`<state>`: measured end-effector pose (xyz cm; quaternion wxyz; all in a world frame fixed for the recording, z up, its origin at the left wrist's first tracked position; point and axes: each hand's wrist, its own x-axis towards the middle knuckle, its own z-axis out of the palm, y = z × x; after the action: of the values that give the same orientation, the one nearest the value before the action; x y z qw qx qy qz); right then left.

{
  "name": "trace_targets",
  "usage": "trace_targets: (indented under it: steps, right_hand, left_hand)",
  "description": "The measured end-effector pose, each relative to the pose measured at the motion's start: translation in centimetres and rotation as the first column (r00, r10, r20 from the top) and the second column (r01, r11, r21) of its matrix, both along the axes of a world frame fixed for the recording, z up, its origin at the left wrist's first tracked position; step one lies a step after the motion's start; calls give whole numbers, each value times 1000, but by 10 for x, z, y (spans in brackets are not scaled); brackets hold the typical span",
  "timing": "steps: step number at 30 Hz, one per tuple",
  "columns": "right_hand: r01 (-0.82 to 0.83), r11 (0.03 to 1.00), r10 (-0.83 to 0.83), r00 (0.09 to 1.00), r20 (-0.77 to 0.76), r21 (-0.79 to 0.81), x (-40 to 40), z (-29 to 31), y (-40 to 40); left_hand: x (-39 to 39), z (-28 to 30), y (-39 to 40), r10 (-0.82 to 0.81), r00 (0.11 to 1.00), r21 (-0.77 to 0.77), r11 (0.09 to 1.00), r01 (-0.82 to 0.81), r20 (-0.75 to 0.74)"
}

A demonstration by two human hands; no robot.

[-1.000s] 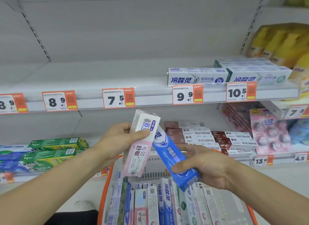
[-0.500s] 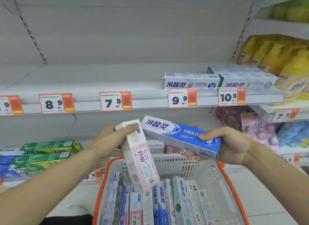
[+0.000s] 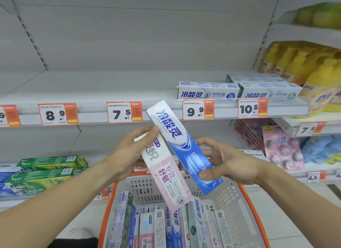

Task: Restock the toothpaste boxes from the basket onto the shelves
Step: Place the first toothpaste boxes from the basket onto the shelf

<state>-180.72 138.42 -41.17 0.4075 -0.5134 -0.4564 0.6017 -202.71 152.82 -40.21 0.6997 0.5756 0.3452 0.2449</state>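
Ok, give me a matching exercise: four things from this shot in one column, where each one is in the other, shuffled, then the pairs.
Things:
1. blue box
2. pink box
3. green boxes
4. yellow bottles

Places:
A. lower shelf, far left
B. held in the left hand
C. upper shelf, far right
D. held in the right hand

Pairs: 1-D, 2-B, 3-A, 4-C
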Motion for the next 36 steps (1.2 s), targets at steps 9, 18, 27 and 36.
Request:
trace_targets:
  steps: [9,18,27,36]
  right_hand:
    - [200,937,-304,870,387,287,-24,61,57]
    - [-41,933,-262,603,754,357,-35,127,191]
    - [-60,974,-159,505,848,218,-16,110,223]
    - [-187,977,-97,16,995,98,3,113,215]
  left_hand:
    - [-19,6,23,393,912,37,916,-399,122]
    - [-60,7,43,462,882,32,884,-467,97]
    - [-59,12,42,433,896,17,900,-436,95]
    - [-46,9,36,431,900,51,899,-435,63]
